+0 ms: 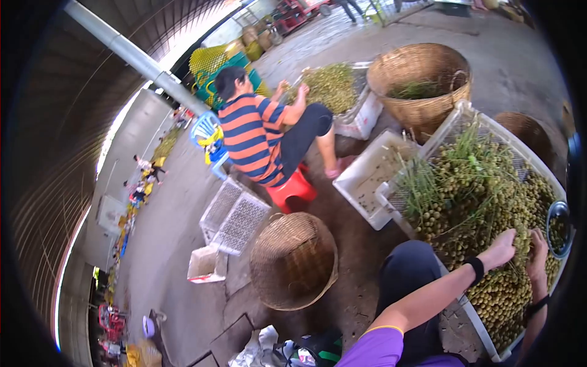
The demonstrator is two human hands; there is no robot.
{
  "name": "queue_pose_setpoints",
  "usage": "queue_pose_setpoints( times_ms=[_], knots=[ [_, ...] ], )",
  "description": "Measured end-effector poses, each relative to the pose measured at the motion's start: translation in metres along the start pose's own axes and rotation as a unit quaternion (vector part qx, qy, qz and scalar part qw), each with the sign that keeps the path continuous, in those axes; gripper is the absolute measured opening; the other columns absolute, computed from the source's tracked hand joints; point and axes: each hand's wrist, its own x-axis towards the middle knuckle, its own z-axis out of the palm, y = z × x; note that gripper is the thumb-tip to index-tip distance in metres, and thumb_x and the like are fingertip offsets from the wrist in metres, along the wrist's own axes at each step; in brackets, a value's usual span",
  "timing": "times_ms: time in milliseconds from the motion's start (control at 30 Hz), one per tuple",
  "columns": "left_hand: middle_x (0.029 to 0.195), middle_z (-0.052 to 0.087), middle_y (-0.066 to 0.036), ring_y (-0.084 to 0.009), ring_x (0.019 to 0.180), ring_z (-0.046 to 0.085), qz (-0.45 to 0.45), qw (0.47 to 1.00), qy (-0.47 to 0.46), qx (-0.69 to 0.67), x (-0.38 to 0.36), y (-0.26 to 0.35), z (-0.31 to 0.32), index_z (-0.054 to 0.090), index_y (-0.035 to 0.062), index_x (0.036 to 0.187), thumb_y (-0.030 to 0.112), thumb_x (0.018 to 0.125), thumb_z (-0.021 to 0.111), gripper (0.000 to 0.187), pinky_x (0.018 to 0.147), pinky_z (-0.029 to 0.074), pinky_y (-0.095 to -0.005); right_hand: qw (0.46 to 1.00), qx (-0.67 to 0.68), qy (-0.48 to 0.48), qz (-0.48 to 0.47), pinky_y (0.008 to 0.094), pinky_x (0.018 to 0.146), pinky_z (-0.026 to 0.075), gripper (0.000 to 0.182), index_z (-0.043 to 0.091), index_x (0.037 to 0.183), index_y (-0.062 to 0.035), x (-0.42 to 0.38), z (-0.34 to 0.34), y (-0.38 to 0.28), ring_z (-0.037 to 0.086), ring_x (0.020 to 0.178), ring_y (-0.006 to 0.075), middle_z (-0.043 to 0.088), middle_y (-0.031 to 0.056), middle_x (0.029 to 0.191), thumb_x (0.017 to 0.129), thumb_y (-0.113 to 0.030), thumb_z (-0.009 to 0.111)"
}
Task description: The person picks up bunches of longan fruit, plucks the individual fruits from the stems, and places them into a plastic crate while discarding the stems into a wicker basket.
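Observation:
Both of my hands are over a large white mesh crate (422,153) filled with small round yellow-brown fruit (498,306) and green stems (474,165). My left hand (500,248), with a black band on its wrist, has its fingers closed at some fruit stems; exactly what they pinch is too small to tell. Close beside it on the right, my right hand (538,252) is bent inward among the stems, its fingers partly hidden. A round metal-rimmed bowl (558,229) lies at the crate's right edge.
A person (254,128) in a striped shirt sits on a red stool (292,189) beside another fruit crate (361,116). Wicker baskets stand at the back (422,73) and at centre (293,260). Near my crate is a white tub (373,177); white crates (235,214) stand farther left.

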Motion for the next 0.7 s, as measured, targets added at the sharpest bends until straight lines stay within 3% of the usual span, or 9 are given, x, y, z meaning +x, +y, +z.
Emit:
queue_pose_setpoints(
  times_ms=[200, 267, 300, 367, 400, 467, 533, 600, 700],
  knots=[
    [0.084, 0.055, -0.024, -0.0414, 0.084, 0.052, -0.039, 0.998, 0.018, 0.048, 0.001, -0.011, -0.002, 0.051, -0.0041, 0.09, 0.0, 0.069, 0.056, 0.022, 0.074, 0.041, -0.0433, 0.941, -0.23, 0.118, -0.22, 0.0387, 0.068, 0.043, 0.042, 0.052, 0.106, 0.0013, -0.027, 0.002, 0.114, 0.052, 0.087, 0.0372, 0.053, 0.0178, 0.106, 0.064, 0.003, 0.052],
    [0.083, 0.055, -0.023, -0.0428, 0.083, 0.052, -0.018, 0.998, 0.025, 0.059, 0.005, -0.014, -0.004, 0.051, -0.0046, 0.091, 0.002, 0.07, 0.059, 0.024, 0.074, 0.04, -0.0436, 0.989, -0.121, -0.066, -0.047, 0.0403, 0.072, 0.043, 0.038, 0.051, 0.11, -0.0005, -0.013, -0.012, 0.076, 0.053, 0.09, 0.0373, 0.053, 0.0182, 0.112, 0.075, -0.011, 0.056],
    [0.079, 0.056, -0.02, -0.0378, 0.078, 0.054, -0.003, 0.997, 0.021, 0.072, 0.005, -0.017, -0.005, 0.052, -0.0038, 0.093, 0.003, 0.071, 0.062, 0.025, 0.071, 0.042, -0.0414, 0.988, -0.095, -0.084, 0.09, 0.04, 0.086, 0.04, 0.05, 0.048, 0.119, -0.0031, -0.006, -0.012, 0.05, 0.05, 0.106, 0.0356, 0.047, 0.018, 0.124, 0.082, -0.036, 0.052],
    [0.076, 0.056, -0.017, -0.0329, 0.072, 0.056, 0.012, 0.996, 0.015, 0.085, 0.005, -0.005, -0.008, 0.052, -0.0031, 0.094, 0.005, 0.073, 0.065, 0.026, 0.067, 0.043, -0.0391, 0.997, -0.029, -0.07, 0.01, 0.0382, 0.092, 0.037, 0.053, 0.047, 0.123, -0.0037, -0.006, -0.007, 0.047, 0.045, 0.113, 0.0332, 0.044, 0.0177, 0.128, 0.08, -0.034, 0.053],
    [0.074, 0.056, -0.013, -0.025, 0.066, 0.054, -0.096, 0.995, -0.035, -0.005, 0.004, 0.021, -0.017, 0.052, -0.0018, 0.097, 0.006, 0.075, 0.064, 0.026, 0.06, 0.043, -0.0351, 0.995, 0.039, -0.055, -0.073, 0.0365, 0.098, 0.034, 0.056, 0.045, 0.126, -0.0043, -0.006, -0.005, 0.047, 0.041, 0.121, 0.0307, 0.041, 0.0173, 0.132, 0.078, -0.032, 0.053],
    [0.072, 0.055, -0.009, -0.017, 0.059, 0.052, -0.203, 0.971, -0.085, -0.094, 0.005, 0.03, -0.018, 0.052, -0.0005, 0.1, 0.007, 0.078, 0.064, 0.027, 0.054, 0.042, -0.031, 0.981, 0.139, -0.138, -0.006, 0.0334, 0.103, 0.029, 0.062, 0.039, 0.132, -0.0048, -0.019, -0.005, 0.074, 0.033, 0.128, 0.0253, 0.036, 0.0141, 0.137, 0.074, -0.015, 0.059],
    [0.071, 0.051, -0.003, -0.0074, 0.054, 0.044, -0.219, 0.951, -0.097, -0.196, 0.009, 0.016, -0.006, 0.052, 0.0019, 0.1, 0.006, 0.081, 0.061, 0.021, 0.046, 0.036, -0.0253, 0.861, 0.434, -0.109, 0.241, 0.0327, 0.102, 0.03, 0.07, 0.033, 0.135, -0.0044, -0.041, 0.009, 0.102, 0.036, 0.125, 0.0226, 0.038, 0.0117, 0.135, 0.071, -0.001, 0.06],
    [0.071, 0.051, -0.003, -0.0084, 0.054, 0.044, -0.264, 0.942, -0.1, -0.182, 0.007, 0.014, -0.006, 0.05, 0.0019, 0.101, 0.007, 0.082, 0.06, 0.022, 0.046, 0.036, -0.0258, 0.853, 0.44, -0.105, 0.259, 0.0317, 0.102, 0.03, 0.07, 0.031, 0.134, -0.0041, -0.055, 0.024, 0.137, 0.039, 0.121, 0.0201, 0.042, 0.0082, 0.131, 0.071, 0.0, 0.062],
    [0.07, 0.05, -0.002, -0.0094, 0.054, 0.044, -0.302, 0.932, -0.121, -0.16, 0.005, 0.017, -0.012, 0.047, 0.002, 0.105, 0.006, 0.084, 0.057, 0.023, 0.046, 0.035, -0.0263, 0.93, 0.3, -0.061, 0.203, 0.032, 0.096, 0.035, 0.062, 0.038, 0.128, -0.0029, -0.058, 0.034, 0.148, 0.046, 0.111, 0.0192, 0.047, 0.0074, 0.123, 0.071, 0.002, 0.062]
  ],
)
